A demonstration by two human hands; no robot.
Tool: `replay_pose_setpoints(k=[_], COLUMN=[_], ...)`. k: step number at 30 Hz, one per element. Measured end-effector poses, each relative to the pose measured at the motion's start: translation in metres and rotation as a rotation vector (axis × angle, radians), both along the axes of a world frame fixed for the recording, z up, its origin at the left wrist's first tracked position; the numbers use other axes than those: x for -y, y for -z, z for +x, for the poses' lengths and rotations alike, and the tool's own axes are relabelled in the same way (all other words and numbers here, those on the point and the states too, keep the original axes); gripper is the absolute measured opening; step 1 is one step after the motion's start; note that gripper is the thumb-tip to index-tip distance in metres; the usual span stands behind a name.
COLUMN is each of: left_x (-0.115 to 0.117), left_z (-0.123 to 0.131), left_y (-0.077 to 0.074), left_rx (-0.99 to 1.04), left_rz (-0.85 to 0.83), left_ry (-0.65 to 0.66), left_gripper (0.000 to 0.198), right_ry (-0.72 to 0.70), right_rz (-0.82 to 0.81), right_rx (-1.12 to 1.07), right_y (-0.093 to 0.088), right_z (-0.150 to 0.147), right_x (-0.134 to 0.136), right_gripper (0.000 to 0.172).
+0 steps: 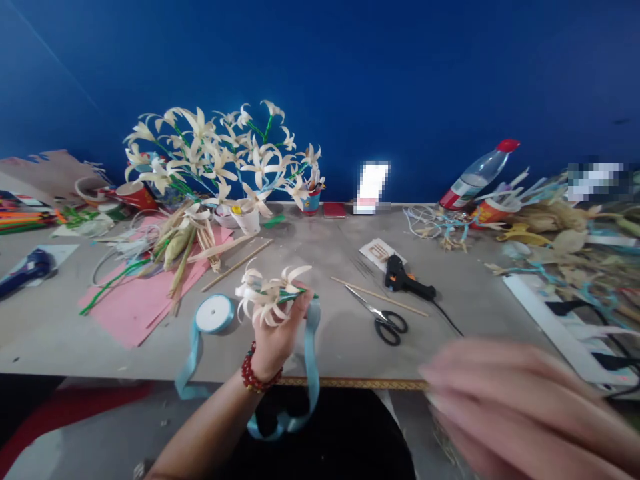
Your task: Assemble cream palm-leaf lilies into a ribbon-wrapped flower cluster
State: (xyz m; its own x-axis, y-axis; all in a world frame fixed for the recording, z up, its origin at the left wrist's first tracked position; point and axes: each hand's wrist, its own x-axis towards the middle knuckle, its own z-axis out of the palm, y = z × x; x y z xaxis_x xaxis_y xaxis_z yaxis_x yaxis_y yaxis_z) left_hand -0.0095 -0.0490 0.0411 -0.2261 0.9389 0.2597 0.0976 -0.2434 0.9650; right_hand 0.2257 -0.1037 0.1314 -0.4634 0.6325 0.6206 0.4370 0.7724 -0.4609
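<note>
My left hand (280, 333), with a red bead bracelet at the wrist, is closed around the green stems of a small bunch of cream artificial flowers (270, 293). Pale blue ribbon (312, 353) hangs down from beside that hand, loops below the table edge and runs up to a ribbon spool (214, 313) lying to its left. Large and smeared by motion, my right hand (525, 407) is close to the camera at the lower right; whether its fingers hold anything does not show. Black-handled scissors (390, 325) lie between the two hands.
A black glue gun (407, 279) and thin wooden sticks lie mid-table. At the back stand potted cream flowers (215, 153) and a tilted bottle (480, 173). Pink paper (120, 300) is at left; a white power strip (545, 333) and tangled husks fill the right.
</note>
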Motion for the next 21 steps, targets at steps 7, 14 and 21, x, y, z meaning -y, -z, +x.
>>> replay_pose_setpoints(k=[7, 14, 21], left_x=[0.006, 0.009, 0.014], left_z=[0.013, 0.017, 0.015], left_y=[-0.006, -0.009, -0.013], left_rx=[0.029, 0.036, 0.049], left_rz=[-0.004, -0.009, -0.03], left_ry=[-0.04, -0.005, 0.015], left_gripper=[0.009, 0.009, 0.007], right_ry=[0.206, 0.207, 0.21], right_rz=[0.479, 0.519, 0.48], right_rx=[0.406, 0.336, 0.243], right_y=[0.034, 0.042, 0.044], right_z=[-0.061, -0.065, -0.063], right_x=[-0.046, -0.045, -0.043], right_gripper=[0.022, 0.017, 0.017])
